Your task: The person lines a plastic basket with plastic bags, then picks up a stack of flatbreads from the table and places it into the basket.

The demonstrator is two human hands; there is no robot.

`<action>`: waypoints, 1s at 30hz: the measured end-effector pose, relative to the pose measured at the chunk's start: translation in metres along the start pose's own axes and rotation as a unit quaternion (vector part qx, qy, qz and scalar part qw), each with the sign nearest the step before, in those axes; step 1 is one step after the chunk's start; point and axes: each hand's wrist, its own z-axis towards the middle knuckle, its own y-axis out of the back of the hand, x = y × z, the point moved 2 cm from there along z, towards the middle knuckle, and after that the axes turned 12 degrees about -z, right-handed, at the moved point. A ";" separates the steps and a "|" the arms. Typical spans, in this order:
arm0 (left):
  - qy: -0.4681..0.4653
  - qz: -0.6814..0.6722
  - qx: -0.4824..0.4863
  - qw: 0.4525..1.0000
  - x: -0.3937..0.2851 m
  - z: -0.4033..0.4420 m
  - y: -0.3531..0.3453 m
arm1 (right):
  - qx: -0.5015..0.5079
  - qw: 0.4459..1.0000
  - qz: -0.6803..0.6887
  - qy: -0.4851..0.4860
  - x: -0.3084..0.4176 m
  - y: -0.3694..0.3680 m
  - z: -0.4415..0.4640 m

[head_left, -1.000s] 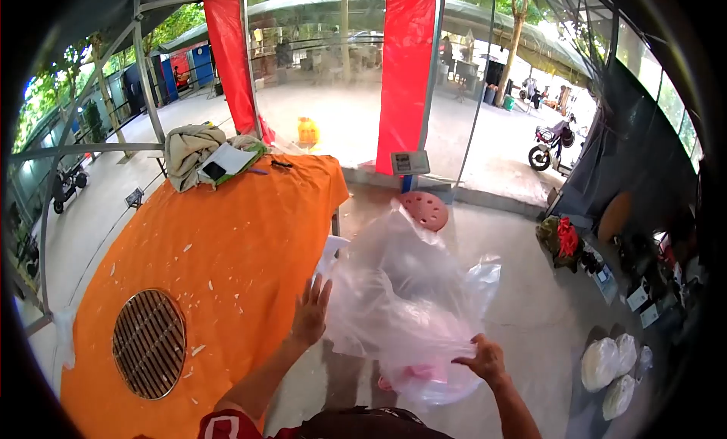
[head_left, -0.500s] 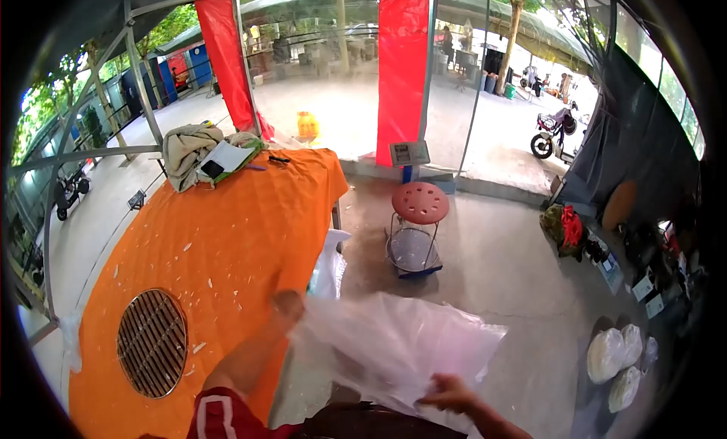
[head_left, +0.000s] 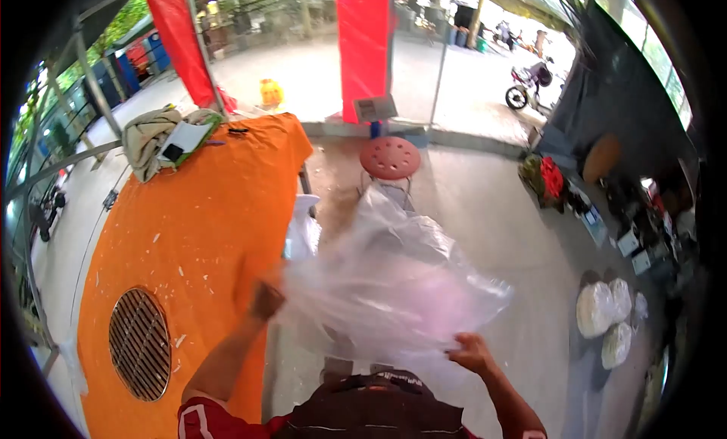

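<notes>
Btwn L fingers, R fingers, clr plastic

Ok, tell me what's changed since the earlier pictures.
The plastic, low half a second ago, has billowed up and forward, covering part of the stool's legs again. The left hand, spread open at first, now looks curled at its left edge; blur hides the grip. The right hand keeps its hold. Stool and grille stayed put.

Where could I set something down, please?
Floor between the plastic sheet and the white bundles is bare; the orange tablecloth between grate and heaped cloth holds only scraps. Crowded: around that cloth and the right-hand clutter.
</notes>
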 end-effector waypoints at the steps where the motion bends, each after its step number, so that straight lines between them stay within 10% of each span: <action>1: 0.036 -0.154 -0.014 0.987 -0.007 0.015 0.003 | 0.127 0.917 0.377 -0.036 0.023 0.007 -0.005; 2: 0.059 -0.262 -0.015 0.963 -0.019 0.023 0.003 | 0.235 0.844 0.482 -0.020 0.027 0.001 -0.005; 4: 0.000 -0.305 0.025 0.952 -0.044 0.017 -0.004 | 0.217 0.868 0.444 -0.040 0.042 0.011 -0.011; 5: -0.031 -0.326 0.041 0.944 -0.058 0.014 -0.003 | 0.027 0.963 0.269 -0.015 -0.004 -0.013 0.001; 6: -0.072 -0.248 0.114 0.959 -0.084 0.001 -0.003 | -0.161 0.984 0.072 0.009 -0.053 -0.036 0.006; 11: -0.120 0.260 0.309 0.907 -0.076 -0.066 -0.081 | -0.301 0.914 -0.256 -0.095 -0.089 0.043 -0.005; 14: -0.021 0.339 0.149 0.929 -0.036 -0.032 -0.081 | -0.320 0.928 -0.162 0.098 -0.075 0.021 -0.004; 16: -0.219 0.245 0.004 0.944 -0.008 -0.002 -0.079 | -0.211 0.970 0.100 0.069 -0.073 0.005 0.001; 17: -0.217 0.185 0.035 0.958 -0.013 0.005 -0.084 | -0.085 0.989 0.119 0.002 -0.079 -0.005 0.004; 19: -0.210 0.065 0.096 0.971 -0.028 0.011 -0.092 | -0.126 0.992 -0.014 -0.018 -0.103 -0.026 0.012; 22: 0.036 -0.051 0.200 0.978 -0.026 -0.014 -0.107 | -0.239 0.946 -0.210 -0.061 -0.140 -0.005 0.019; 27: -0.044 0.129 0.341 0.930 -0.091 -0.041 -0.154 | -0.299 0.914 -0.273 -0.034 -0.148 0.030 0.030; 30: -0.114 0.136 0.175 0.968 -0.033 -0.008 -0.162 | -0.372 0.887 -0.274 -0.021 -0.139 0.042 0.043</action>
